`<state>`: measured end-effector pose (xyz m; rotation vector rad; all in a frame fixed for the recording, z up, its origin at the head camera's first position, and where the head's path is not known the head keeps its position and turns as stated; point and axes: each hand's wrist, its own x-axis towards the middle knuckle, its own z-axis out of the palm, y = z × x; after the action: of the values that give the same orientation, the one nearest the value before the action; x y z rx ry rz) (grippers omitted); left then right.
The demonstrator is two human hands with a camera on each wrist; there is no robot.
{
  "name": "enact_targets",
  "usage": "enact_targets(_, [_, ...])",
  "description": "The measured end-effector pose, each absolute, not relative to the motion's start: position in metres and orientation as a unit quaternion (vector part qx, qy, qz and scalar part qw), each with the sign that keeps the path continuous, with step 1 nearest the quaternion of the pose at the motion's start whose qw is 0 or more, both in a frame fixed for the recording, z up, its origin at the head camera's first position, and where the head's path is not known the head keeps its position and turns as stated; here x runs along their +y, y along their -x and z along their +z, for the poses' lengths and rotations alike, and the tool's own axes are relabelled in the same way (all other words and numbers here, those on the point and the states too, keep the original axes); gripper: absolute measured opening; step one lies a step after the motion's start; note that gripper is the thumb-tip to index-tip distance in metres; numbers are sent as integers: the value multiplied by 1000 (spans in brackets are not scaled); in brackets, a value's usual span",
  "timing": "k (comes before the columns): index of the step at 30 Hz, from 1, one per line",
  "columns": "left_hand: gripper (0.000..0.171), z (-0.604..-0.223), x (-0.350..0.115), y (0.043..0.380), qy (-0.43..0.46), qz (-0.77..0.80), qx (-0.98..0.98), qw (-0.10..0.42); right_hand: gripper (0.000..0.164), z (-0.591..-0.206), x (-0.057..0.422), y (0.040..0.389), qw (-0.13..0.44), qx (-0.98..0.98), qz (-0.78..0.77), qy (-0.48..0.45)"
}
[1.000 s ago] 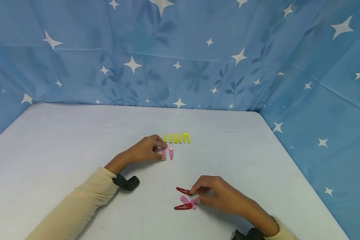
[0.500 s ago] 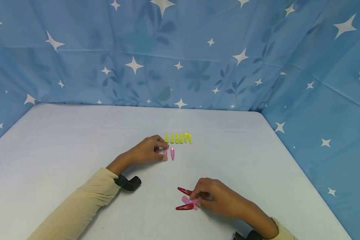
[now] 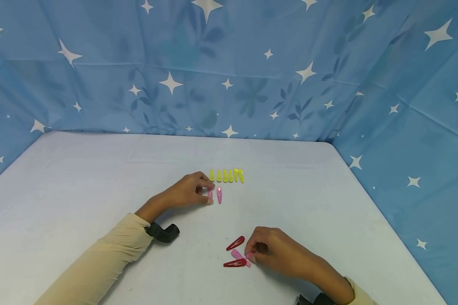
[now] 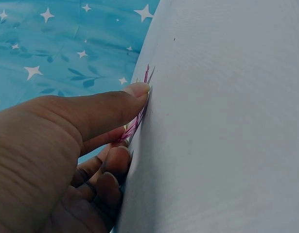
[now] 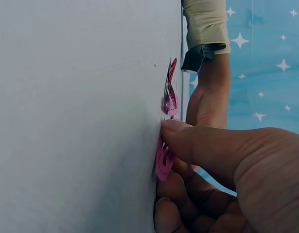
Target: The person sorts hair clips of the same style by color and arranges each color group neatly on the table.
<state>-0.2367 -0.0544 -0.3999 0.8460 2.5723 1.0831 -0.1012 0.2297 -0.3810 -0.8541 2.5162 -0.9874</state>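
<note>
My left hand (image 3: 187, 191) pinches a pink hair clip (image 3: 210, 194) by its ends, thumb at the near end, against the white table. Just right of it lies another pink hair clip (image 3: 219, 195). Nearer the front, the thumb and fingers of my right hand (image 3: 280, 250) grip a pink hair clip (image 5: 164, 167), mostly covered in the head view. Beside these fingertips lie a loose pink clip (image 3: 236, 254) and two red hair clips, one slanted (image 3: 235, 243) and one level (image 3: 234, 263) that overlaps pink.
Several yellow hair clips (image 3: 225, 176) stand in a row behind the left hand. The white table (image 3: 99, 178) backs onto a blue star-patterned curtain (image 3: 229, 67). A black wrist device (image 3: 163, 233) sits on the left wrist.
The upper red clip has swung round to slant the other way and is now apart from my right fingers. The right hand has shifted slightly nearer the front; the left stays put.
</note>
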Motion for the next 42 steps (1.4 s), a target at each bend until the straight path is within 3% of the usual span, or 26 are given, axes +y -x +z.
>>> enact_targets(16, [46,-399,-55,236,-289,368,877,110,7,-379,238,111,177,860,-379,292])
enact_targets(23, [47,-400,-55,236,-292,370,875,108,20,-378,239,120,165,873,-379,258])
enact_targets(42, [47,-402,-56,237,-286,371,876,112,8,-374,229,144,128,872,-416,224])
